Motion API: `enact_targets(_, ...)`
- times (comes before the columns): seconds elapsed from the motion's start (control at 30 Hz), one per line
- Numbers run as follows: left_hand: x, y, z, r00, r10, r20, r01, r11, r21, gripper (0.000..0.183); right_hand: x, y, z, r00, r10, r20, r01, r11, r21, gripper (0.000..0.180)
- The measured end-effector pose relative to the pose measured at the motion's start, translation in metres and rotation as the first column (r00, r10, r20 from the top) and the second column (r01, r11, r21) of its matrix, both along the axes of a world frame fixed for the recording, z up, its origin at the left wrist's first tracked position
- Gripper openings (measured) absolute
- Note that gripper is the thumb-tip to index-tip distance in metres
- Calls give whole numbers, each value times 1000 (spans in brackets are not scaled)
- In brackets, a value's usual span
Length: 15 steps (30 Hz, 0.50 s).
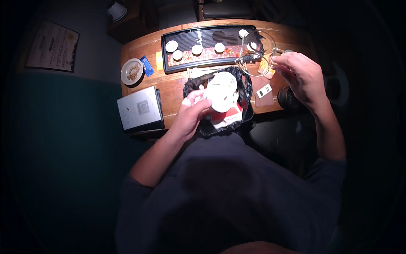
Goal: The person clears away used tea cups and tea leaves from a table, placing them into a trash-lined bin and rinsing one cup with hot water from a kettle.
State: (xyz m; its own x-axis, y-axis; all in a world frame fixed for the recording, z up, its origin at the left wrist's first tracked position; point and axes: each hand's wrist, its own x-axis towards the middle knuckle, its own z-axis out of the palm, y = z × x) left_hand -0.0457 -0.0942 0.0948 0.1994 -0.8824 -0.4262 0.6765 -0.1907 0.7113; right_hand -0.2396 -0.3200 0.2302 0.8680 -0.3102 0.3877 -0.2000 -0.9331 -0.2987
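Note:
My left hand (192, 109) grips a white round dish or cup (220, 98) by its edge, over a waste bin lined with a black bag (248, 81). Glare washes out the white piece, so its exact shape and any contents cannot be told. Inside the bin lies a red and white packet (230, 116). My right hand (301, 74) pinches the handle of a clear glass pitcher (258, 50), raised near the right end of a black tea tray (206, 30). Several small white teacups (196, 50) stand on the tray.
A white bowl of small brown pieces (131, 72) and a blue sachet (147, 66) sit on the wooden table's (173, 89) left side. Below them lies a printed sheet (139, 109) on a dark folder. At right, a small white device (264, 91) rests on a brown cloth (265, 101).

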Motion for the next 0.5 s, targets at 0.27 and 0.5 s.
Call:
enact_targets(0.27,3,22,15,987,-110,-115,89,981,-172,38,3,98,1,999,-33,16,35,996,-83,21)
enact_targets(0.5,1,35,9,984,-139,-110,119,977,-177,29,-9,145,-31,950,-292,112,273,948,162,19)
